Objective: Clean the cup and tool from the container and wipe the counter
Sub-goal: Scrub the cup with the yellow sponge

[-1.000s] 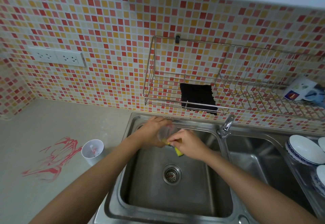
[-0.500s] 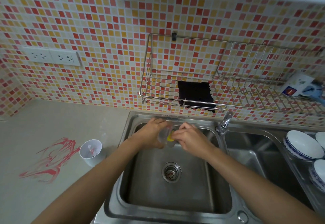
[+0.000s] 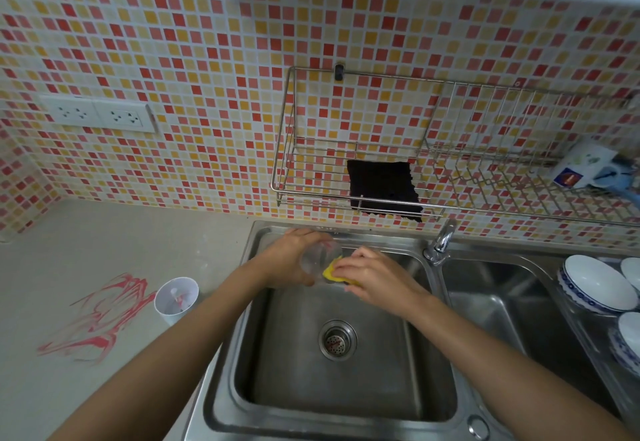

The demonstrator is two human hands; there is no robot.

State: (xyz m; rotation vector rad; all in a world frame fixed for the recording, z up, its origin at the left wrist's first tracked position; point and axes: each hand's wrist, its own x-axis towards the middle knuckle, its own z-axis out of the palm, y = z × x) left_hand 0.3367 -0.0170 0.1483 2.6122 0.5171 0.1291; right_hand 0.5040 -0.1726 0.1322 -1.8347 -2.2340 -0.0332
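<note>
Shifted lower, right hand (image 3: 372, 279) presses sponge (image 3: 331, 272) against cup (image 3: 320, 260) gripped by left hand (image 3: 294, 253).

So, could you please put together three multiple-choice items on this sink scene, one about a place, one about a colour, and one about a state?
1. Where does the white container stand?
A. In the sink basin
B. On the counter left of the sink
C. On the wire rack

2. What colour is the sponge in the right hand?
A. Yellow
B. Blue
C. Black

3. How is the clear cup right now?
A. Standing on the counter
B. Lying in the basin
C. Held by the left hand above the basin

Answers: 1 B, it sits on the counter beside the red smears. 2 A, yellow shows at the fingertips. 3 C, the fingers wrap it over the sink, sponge against it.
</note>
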